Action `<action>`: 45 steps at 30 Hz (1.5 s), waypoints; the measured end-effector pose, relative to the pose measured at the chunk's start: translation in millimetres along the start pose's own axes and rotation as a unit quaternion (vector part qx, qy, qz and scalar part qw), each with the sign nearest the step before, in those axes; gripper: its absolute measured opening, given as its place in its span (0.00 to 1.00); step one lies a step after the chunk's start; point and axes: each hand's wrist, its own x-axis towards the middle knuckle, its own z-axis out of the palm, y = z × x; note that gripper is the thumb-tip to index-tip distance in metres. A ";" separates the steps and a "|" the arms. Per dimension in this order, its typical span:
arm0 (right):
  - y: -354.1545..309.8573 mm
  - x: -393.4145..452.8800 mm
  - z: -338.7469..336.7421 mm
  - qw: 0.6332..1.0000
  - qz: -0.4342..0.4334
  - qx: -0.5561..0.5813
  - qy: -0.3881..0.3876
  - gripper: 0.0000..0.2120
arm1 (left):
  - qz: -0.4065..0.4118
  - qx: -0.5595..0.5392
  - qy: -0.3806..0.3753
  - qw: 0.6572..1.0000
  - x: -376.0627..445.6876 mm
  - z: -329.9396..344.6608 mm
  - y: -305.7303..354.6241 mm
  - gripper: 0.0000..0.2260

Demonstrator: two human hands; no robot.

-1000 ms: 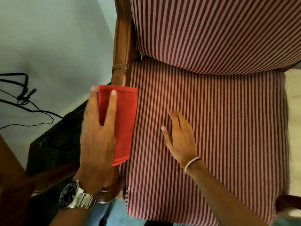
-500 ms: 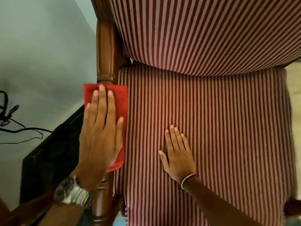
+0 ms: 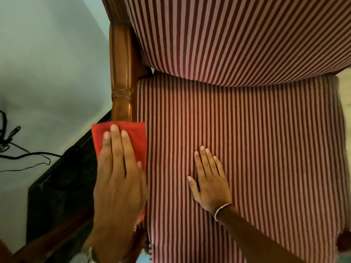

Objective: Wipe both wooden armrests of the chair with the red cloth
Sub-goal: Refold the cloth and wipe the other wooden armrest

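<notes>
Striped seat cushion (image 3: 266, 149) bears the flat right hand (image 3: 209, 184) (fingers spread); the left hand (image 3: 118, 186) presses the red cloth (image 3: 137, 138) flat-fingered onto the wooden armrest (image 3: 121, 73).

The left hand (image 3: 117, 183) lies flat over most of the red cloth (image 3: 139, 138), so only the cloth's far end and right edge show. Cloth and hand together cover the near stretch of the left armrest (image 3: 121, 78); its front end cannot be seen. That wrist runs off the bottom edge, with a blurred grey bit there I can't make out. The right forearm (image 3: 252, 234) leaves at the bottom too. The right armrest is almost wholly out of view, just a dark wooden piece (image 3: 344, 242) at the right edge. The backrest (image 3: 237, 35) is cut by the top edge. The black cables (image 3: 11, 147) on the left run out of frame.
</notes>
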 end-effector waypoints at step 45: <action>-0.3 -2.9 7.8 1.000 -0.002 -0.006 0.026 0.33 | 0.053 -0.003 0.005 0.999 -13.4 3.8 -9.0 0.27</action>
